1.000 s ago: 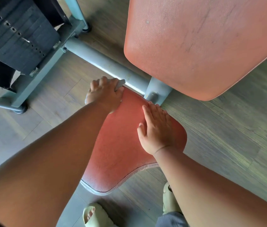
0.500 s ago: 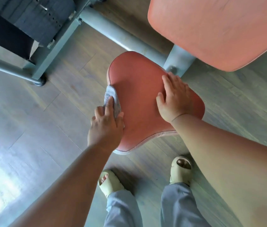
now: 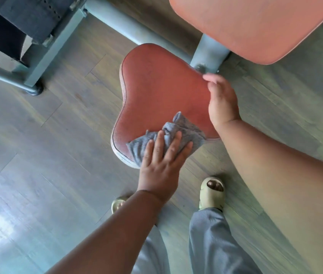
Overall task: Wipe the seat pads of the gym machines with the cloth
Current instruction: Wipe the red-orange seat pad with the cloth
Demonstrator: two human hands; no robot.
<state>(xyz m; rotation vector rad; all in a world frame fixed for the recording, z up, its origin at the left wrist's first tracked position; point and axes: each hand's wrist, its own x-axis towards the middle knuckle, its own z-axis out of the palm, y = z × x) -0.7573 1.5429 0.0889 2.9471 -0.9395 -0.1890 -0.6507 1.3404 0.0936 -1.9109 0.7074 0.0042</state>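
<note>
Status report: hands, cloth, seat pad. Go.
Left hand flat, pressing cloth on near end of seat pad. Right hand grips pad's right edge. Nothing in the way.

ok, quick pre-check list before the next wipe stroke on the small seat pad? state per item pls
1. Cloth lies on the seat pad, near edge: ok.
2. Left hand presses the cloth with flat fingers: ok.
3. Right hand steadies the pad at its right edge: ok; how its fingers wrap the edge: cannot tell.
4. Cloth spread flat: not ok, it is bunched and a corner hangs over the near edge.
5. Far part of the pad bare and free for the stroke: ok.
6. Pad already clean there: cannot tell, the picture is blurred.
</note>
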